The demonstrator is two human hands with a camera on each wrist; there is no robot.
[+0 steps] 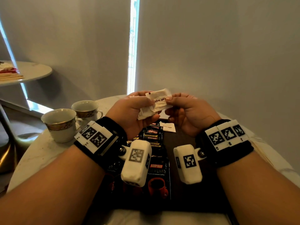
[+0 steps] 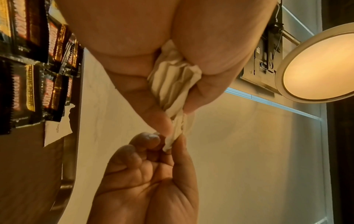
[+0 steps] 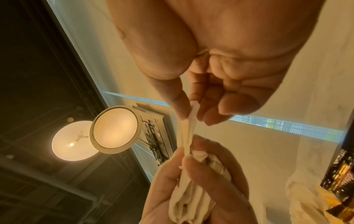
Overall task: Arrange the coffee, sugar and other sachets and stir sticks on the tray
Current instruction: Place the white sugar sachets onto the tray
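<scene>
Both hands are raised above the dark tray point(image 1: 183, 161). My left hand point(image 1: 138, 109) grips a bunch of white sugar sachets point(image 1: 146, 112) point(image 2: 172, 78) point(image 3: 191, 201). My right hand point(image 1: 180, 108) pinches the end of the top sachet point(image 1: 160, 99), printed "brown sugar", between thumb and forefinger point(image 3: 178, 106). On the tray lie black Kopiko coffee sachets point(image 1: 153, 133) point(image 2: 55, 94), two larger Kopiko packets point(image 1: 158, 174) near me, and one white sugar sachet point(image 1: 168, 127) point(image 2: 57, 130). No stir sticks are in view.
Two gold-banded white cups point(image 1: 60, 124) point(image 1: 86, 110) stand left of the tray on the round white table point(image 1: 37, 158). A second round table point(image 1: 32, 70) with a red-and-white item is at the far left. White paper point(image 1: 261, 148) lies right of the tray.
</scene>
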